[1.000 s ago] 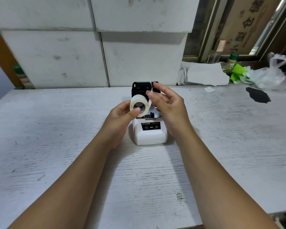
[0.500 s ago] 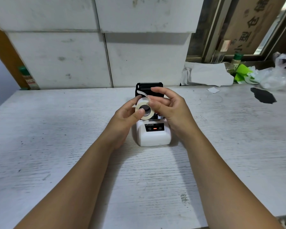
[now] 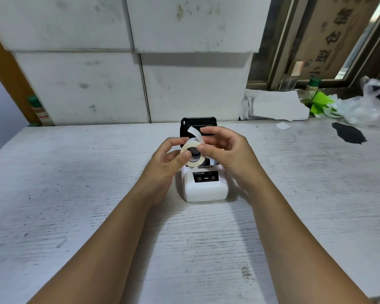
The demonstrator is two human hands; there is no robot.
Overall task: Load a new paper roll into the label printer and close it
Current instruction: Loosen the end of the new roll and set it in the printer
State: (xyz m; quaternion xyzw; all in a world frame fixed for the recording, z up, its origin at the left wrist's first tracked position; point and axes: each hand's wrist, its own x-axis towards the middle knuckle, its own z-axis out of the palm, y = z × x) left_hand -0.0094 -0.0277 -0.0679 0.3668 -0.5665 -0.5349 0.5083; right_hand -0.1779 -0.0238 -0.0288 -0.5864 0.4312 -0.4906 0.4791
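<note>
While both hands' fingers (image 3: 185,155) pinch the paper roll (image 3: 193,155) just above the open label printer (image 3: 204,187), its loose tail (image 3: 194,132) curls free; seated carelessly, it could jam under the lid (image 3: 198,123).

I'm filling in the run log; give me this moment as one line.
step: roll prep | left hand: holds paper roll | right hand: on roll | printer: lid open | roll: not loaded

1. Two bare hands, the left hand (image 3: 166,159) and the right hand (image 3: 230,154).
2. One paper roll (image 3: 193,153).
3. One label printer (image 3: 204,185).
4. One white table (image 3: 75,194).
5. Two green-capped bottles, the left bottle (image 3: 38,110) and the right bottle (image 3: 313,86).
6. One clear plastic bag (image 3: 364,106).
</note>
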